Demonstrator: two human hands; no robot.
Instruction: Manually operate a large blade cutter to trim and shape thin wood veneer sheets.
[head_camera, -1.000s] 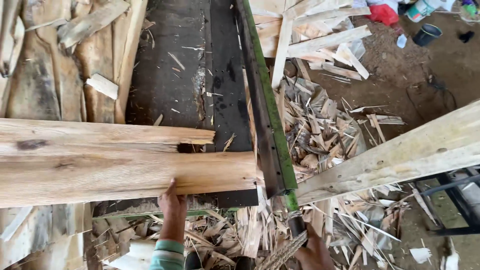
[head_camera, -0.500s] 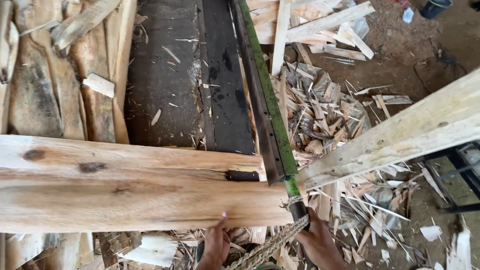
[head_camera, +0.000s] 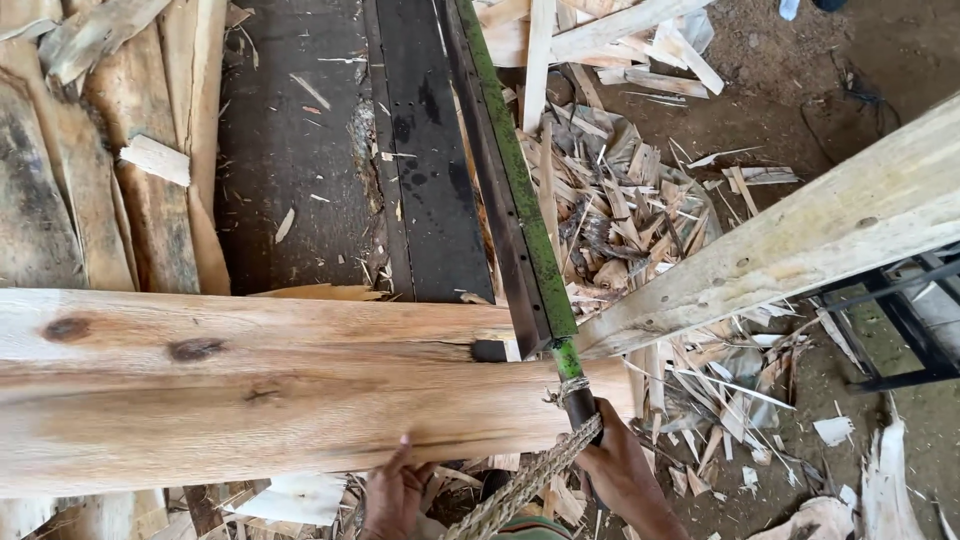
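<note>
The pale, knotted wooden plank (head_camera: 250, 390) lies with its long axis left to right across the dark machine bed (head_camera: 340, 150), its right end under the green blade lever (head_camera: 520, 190), whose black handle the right hand (head_camera: 615, 465) clasps tight, while the left hand (head_camera: 395, 490) presses open fingers on the plank's near edge.

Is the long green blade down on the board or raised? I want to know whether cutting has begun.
Down. The green blade lies low across the wooden board, with the right hand on its handle; actual cutting cannot be told.
</note>
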